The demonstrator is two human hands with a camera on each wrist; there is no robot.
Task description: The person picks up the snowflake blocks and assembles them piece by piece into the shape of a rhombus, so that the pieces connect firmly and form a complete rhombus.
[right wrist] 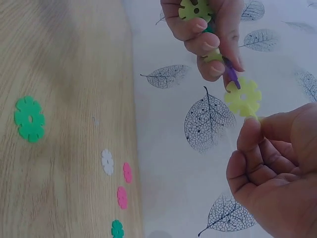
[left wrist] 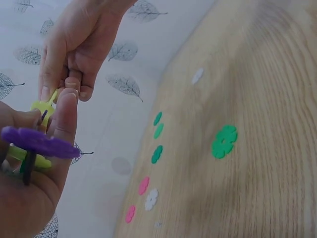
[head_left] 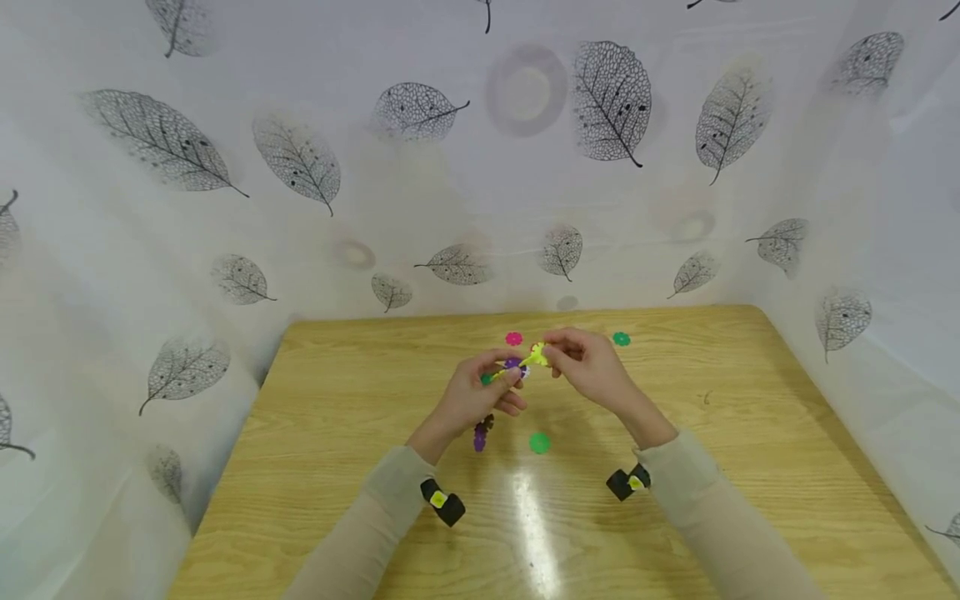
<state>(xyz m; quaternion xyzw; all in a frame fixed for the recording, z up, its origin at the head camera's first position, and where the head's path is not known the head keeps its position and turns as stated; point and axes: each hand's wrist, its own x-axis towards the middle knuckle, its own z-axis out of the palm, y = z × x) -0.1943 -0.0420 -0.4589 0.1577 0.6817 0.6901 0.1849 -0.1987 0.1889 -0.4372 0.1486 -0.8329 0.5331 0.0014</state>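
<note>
My left hand (head_left: 467,398) grips a chain of slotted flower-shaped plastic discs above the wooden table. A purple disc (left wrist: 42,143) stands out from that palm in the left wrist view, with more yellow and green pieces partly hidden by the fingers. At the chain's far end a yellow disc (right wrist: 242,96) meets a purple piece (right wrist: 231,73) at the left fingertips. My right hand (head_left: 592,371) pinches a yellow piece on the outer side of this disc between thumb and index finger. Dark brown and purple pieces (head_left: 481,436) show below the left hand in the head view.
A green disc (head_left: 540,442) lies on the table (head_left: 360,417) in front of the hands. Farther back are a pink disc (head_left: 513,338), a teal disc (head_left: 622,339) and a white disc (left wrist: 151,199). A leaf-printed curtain (head_left: 465,192) surrounds the table's back and sides.
</note>
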